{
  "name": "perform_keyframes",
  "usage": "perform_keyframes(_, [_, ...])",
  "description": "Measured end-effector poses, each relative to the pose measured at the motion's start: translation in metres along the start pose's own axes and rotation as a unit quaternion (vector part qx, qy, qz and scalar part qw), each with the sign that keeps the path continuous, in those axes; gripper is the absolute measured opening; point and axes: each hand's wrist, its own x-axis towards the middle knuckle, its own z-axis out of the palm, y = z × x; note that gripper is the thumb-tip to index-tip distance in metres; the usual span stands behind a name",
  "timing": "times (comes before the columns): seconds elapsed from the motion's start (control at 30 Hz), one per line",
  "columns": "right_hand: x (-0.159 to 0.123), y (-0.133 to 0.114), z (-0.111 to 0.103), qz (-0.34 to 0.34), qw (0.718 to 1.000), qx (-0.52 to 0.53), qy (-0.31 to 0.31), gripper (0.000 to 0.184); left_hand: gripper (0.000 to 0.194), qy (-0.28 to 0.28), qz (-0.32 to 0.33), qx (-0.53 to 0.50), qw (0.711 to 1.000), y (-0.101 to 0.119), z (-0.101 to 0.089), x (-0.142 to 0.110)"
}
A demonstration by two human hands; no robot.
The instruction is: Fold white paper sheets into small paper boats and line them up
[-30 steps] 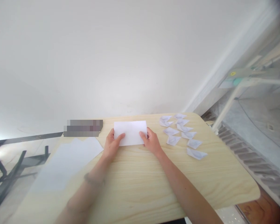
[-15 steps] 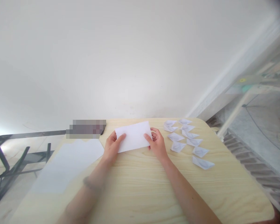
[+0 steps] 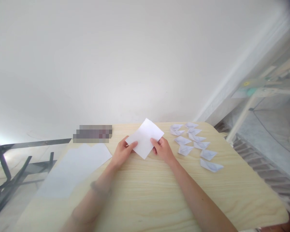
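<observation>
Between my two hands a white sheet of paper (image 3: 145, 137) is held up over the table, turned so that one corner points away from me and one toward me. My left hand (image 3: 123, 149) pinches its left corner, thumb on top and fingers beneath. On the right side my right hand (image 3: 161, 147) grips the paper the same way, its thumb lying on the face. Several folded white paper boats (image 3: 183, 140) stand in two rough columns to the right of my right hand.
Loose white sheets (image 3: 74, 167) lie overlapping on the table's left side. Behind them is a blurred-out dark object (image 3: 93, 133). The pale wooden table (image 3: 145, 193) meets a white wall (image 3: 140, 64). A dark metal frame (image 3: 4, 167) stands at left, a pale pole (image 3: 243, 116) at right.
The paper was lying crosswise between my hands and has been rotated counterclockwise into a diamond position. Both hands still hold it. The view has shifted slightly.
</observation>
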Motion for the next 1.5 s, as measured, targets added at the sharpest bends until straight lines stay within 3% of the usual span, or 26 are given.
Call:
perform_keyframes(0.3, [-0.002, -0.010, -0.007, -0.022, 0.997, 0.016, -0.079, 0.030, 0.037, -0.077, -0.073, 0.008, 0.994, 0.001, -0.015, -0.001])
perform_keyframes(0.43, [-0.003, -0.012, -0.005, -0.040, 0.992, 0.056, -0.106, 0.035, 0.037, -0.055, -0.066, 0.026, 0.996, -0.004, -0.014, -0.001])
perform_keyframes(0.57, [-0.004, -0.009, -0.001, -0.072, 0.993, 0.011, -0.090, 0.031, 0.039, -0.047, -0.075, 0.007, 0.996, -0.004, -0.014, -0.001])
perform_keyframes(0.7, [-0.002, -0.007, -0.003, -0.079, 0.996, -0.006, -0.027, 0.032, 0.036, -0.075, -0.055, 0.016, 0.996, -0.001, -0.013, -0.002])
perform_keyframes(0.93, [-0.006, -0.012, -0.006, -0.044, 0.989, 0.048, -0.135, 0.031, 0.024, -0.073, -0.046, 0.008, 0.996, -0.006, -0.016, -0.002])
perform_keyframes(1.23, [-0.003, -0.009, -0.008, -0.062, 0.988, 0.064, -0.129, 0.025, 0.046, -0.094, -0.052, -0.034, 0.994, 0.000, -0.012, -0.004])
perform_keyframes(1.5, [0.000, -0.002, -0.007, -0.053, 0.990, 0.059, -0.120, 0.024, 0.045, -0.086, -0.063, -0.030, 0.994, -0.004, -0.015, -0.001])
